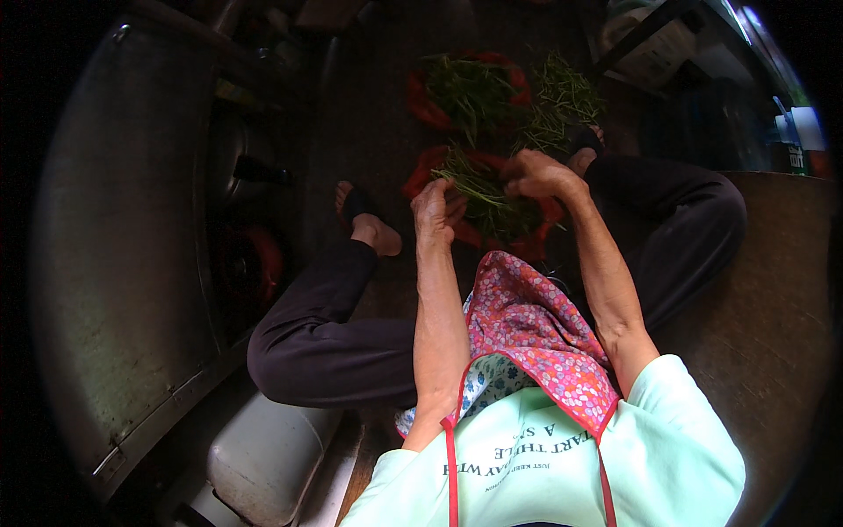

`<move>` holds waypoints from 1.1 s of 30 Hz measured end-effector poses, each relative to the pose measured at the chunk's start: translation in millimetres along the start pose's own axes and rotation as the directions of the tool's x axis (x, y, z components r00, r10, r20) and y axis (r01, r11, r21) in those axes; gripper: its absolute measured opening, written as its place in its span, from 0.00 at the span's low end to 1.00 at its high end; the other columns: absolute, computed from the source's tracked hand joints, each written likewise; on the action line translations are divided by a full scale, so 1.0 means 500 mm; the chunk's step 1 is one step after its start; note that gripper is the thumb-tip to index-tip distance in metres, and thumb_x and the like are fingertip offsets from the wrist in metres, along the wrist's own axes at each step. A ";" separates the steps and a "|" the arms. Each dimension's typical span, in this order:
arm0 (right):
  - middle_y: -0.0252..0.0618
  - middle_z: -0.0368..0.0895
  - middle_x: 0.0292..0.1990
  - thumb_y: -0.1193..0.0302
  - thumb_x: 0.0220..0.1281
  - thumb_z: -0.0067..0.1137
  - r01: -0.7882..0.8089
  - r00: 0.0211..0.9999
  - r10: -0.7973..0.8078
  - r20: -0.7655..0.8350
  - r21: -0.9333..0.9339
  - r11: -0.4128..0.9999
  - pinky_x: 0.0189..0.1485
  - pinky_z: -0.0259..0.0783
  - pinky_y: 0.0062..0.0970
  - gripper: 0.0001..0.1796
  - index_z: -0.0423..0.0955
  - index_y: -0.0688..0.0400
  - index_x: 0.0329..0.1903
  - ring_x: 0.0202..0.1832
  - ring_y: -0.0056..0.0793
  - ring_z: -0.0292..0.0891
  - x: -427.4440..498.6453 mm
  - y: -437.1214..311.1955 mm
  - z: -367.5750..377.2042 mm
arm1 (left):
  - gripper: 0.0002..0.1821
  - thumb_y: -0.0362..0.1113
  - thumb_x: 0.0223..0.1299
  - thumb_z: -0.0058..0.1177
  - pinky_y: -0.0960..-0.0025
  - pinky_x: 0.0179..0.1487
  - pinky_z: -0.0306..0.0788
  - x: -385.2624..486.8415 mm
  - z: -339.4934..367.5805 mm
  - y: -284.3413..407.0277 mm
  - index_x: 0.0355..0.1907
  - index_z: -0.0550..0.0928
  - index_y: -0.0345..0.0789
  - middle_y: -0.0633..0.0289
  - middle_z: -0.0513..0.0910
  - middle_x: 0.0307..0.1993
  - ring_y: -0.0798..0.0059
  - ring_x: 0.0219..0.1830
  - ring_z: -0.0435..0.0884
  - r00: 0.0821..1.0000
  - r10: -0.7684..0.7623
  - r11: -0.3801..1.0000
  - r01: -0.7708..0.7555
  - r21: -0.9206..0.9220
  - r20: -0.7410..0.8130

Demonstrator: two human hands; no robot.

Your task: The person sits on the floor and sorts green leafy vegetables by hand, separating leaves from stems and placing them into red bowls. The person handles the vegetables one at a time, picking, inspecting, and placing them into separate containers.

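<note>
Between my knees a red plastic bag [425, 172] lies spread on the floor with long green vegetable stems [504, 214] heaped on it. My left hand [435, 205], above the bag's left side, has its fingers closed on a few thin green stems [469, 184]. Over the bag's right side is my right hand [537, 174], its fingers bent and blurred; whether it holds a stem cannot be told. Farther off, a second red bag [421, 105] holds a pile of leafy greens [467, 89]. Beside it, loose green stems [570, 92] lie scattered on the floor.
A metal-faced cabinet [132, 197] stands at the left, with a round metal vessel [230, 158] beside it. Below it is a pale rounded container [270, 454]. A white plastic jug [649, 46] stands at the upper right, and a brown wooden surface [764, 283] is at the right.
</note>
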State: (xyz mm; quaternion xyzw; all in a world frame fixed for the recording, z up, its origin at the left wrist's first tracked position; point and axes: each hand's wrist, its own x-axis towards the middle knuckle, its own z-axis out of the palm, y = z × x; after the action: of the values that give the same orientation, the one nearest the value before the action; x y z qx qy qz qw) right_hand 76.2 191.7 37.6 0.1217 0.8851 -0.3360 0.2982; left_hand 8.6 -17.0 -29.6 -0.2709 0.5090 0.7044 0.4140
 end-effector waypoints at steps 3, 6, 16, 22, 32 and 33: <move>0.49 0.84 0.40 0.65 0.55 0.60 0.052 0.983 0.024 -0.182 0.406 0.912 0.47 0.74 0.31 0.19 0.80 0.64 0.47 0.43 0.36 0.80 0.006 -0.014 -0.005 | 0.10 0.40 0.60 0.57 0.68 0.36 0.75 -0.029 0.014 0.029 0.42 0.81 0.39 0.64 0.83 0.34 0.72 0.31 0.83 0.993 0.042 0.997 -0.048 0.056 0.110; 0.44 0.84 0.40 0.61 0.63 0.58 0.212 0.965 -0.042 -0.259 0.674 0.707 0.42 0.74 0.28 0.20 0.80 0.64 0.49 0.41 0.32 0.79 0.016 -0.042 0.021 | 0.07 0.37 0.62 0.57 0.77 0.32 0.74 -0.051 0.029 0.051 0.40 0.81 0.39 0.67 0.83 0.31 0.79 0.27 0.82 0.966 0.084 0.993 -0.103 0.065 0.245; 0.36 0.84 0.33 0.64 0.59 0.65 0.212 0.976 -0.040 -0.216 0.880 0.424 0.36 0.76 0.21 0.16 0.81 0.63 0.43 0.33 0.20 0.79 0.010 -0.079 0.003 | 0.07 0.35 0.59 0.62 0.81 0.32 0.72 -0.091 0.052 0.092 0.38 0.82 0.36 0.69 0.83 0.29 0.85 0.25 0.78 0.892 0.253 0.953 -0.297 0.064 0.374; 0.35 0.83 0.28 0.64 0.58 0.64 0.336 0.936 -0.083 -0.343 0.794 0.508 0.36 0.75 0.19 0.14 0.82 0.64 0.38 0.30 0.19 0.78 -0.011 -0.106 -0.029 | 0.09 0.32 0.62 0.58 0.77 0.38 0.75 -0.131 0.060 0.129 0.43 0.81 0.32 0.65 0.84 0.35 0.81 0.34 0.81 0.848 0.267 0.941 -0.331 0.064 0.458; 0.30 0.78 0.22 0.66 0.55 0.56 0.323 0.939 -0.045 -0.340 0.832 0.451 0.29 0.69 0.19 0.11 0.80 0.62 0.29 0.25 0.14 0.72 -0.016 -0.124 -0.041 | 0.08 0.34 0.58 0.60 0.81 0.30 0.66 -0.162 0.077 0.137 0.39 0.84 0.34 0.67 0.82 0.28 0.84 0.29 0.79 0.867 0.288 0.923 -0.364 0.123 0.406; 0.29 0.78 0.22 0.66 0.55 0.57 0.342 0.932 -0.073 -0.356 0.792 0.506 0.29 0.68 0.20 0.11 0.79 0.62 0.28 0.25 0.15 0.72 -0.016 -0.126 -0.042 | 0.08 0.34 0.57 0.60 0.82 0.29 0.65 -0.162 0.077 0.137 0.38 0.84 0.34 0.68 0.82 0.27 0.84 0.28 0.78 0.869 0.306 0.921 -0.373 0.110 0.388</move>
State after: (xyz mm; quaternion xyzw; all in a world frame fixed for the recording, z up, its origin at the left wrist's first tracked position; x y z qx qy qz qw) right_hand 47.1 158.9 87.9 0.1875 0.6524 -0.7336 0.0325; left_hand -7.5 -15.0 82.0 -0.0031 0.5255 0.7546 0.3929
